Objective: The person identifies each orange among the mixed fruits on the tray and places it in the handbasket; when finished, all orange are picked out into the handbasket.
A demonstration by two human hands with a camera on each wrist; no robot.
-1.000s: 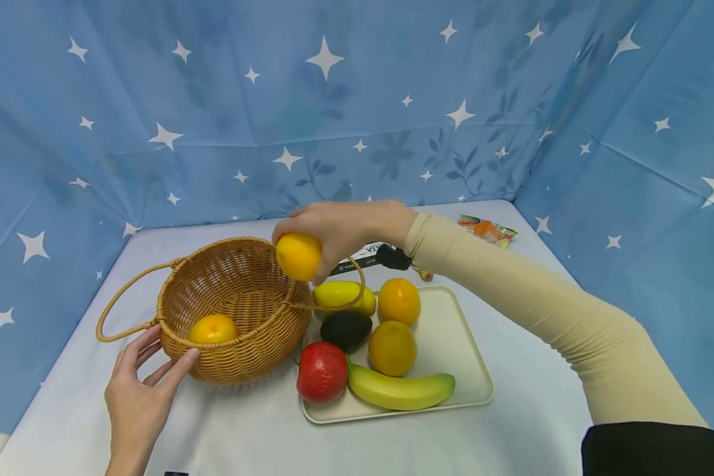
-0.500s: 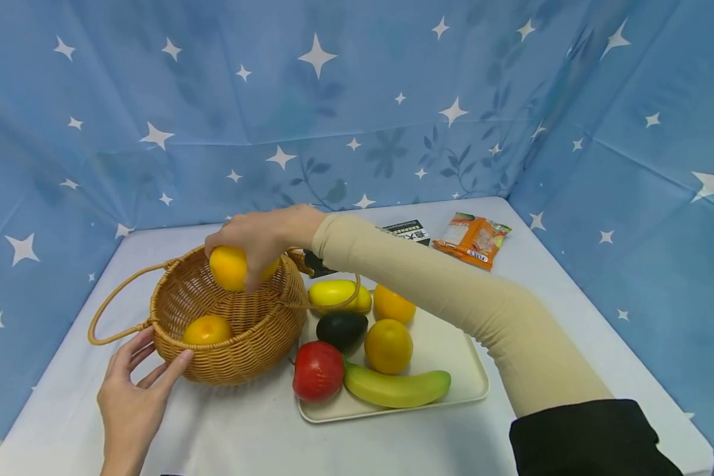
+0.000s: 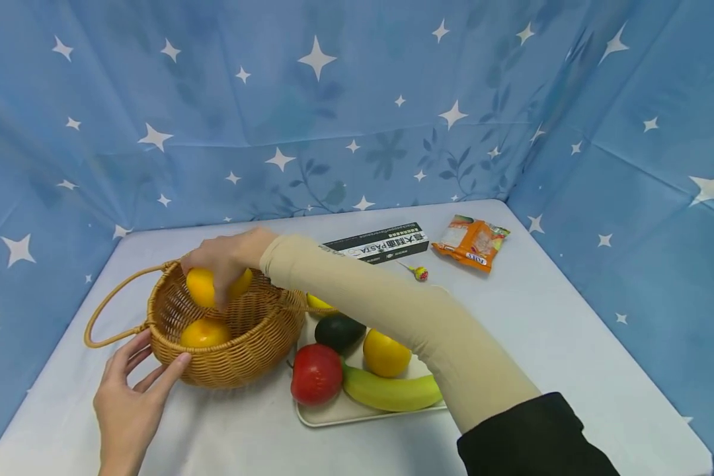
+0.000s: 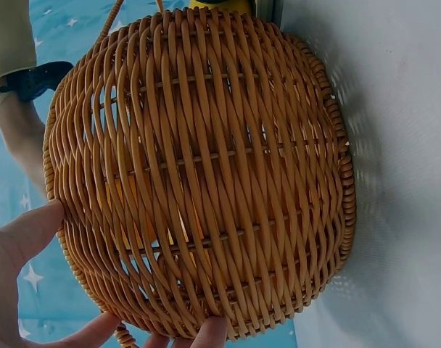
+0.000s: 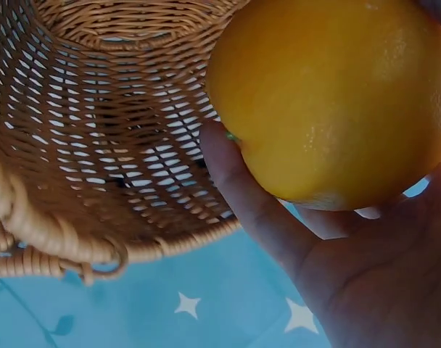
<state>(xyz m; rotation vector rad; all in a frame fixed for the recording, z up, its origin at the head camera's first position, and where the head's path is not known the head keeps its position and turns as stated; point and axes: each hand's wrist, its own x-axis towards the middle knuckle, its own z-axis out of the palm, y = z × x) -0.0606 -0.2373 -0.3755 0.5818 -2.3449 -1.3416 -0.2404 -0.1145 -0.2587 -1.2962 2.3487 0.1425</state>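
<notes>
My right hand (image 3: 223,261) grips an orange (image 3: 201,287) inside the wicker basket (image 3: 232,363), above a second orange (image 3: 205,332) lying in it. More yellow-orange skin shows past the thumb. In the right wrist view the held orange (image 5: 329,101) fills the palm, its small green stem spot near a fingertip. My left hand (image 3: 132,396) rests spread against the basket's near left side, thumb at the rim. The left wrist view shows its fingertips touching the woven wall (image 4: 206,167).
Right of the basket, a cream tray (image 3: 333,418) bears a red apple-like fruit (image 3: 317,375), a banana (image 3: 387,391), an avocado (image 3: 338,332) and another orange (image 3: 387,354). Behind lie a pasta box (image 3: 387,243), a lollipop (image 3: 420,273) and an orange snack packet (image 3: 473,242).
My right hand has carried its orange left from above the basket's right rim to inside the basket. The left hand keeps its place on the basket. The pasta box and packet are more fully uncovered.
</notes>
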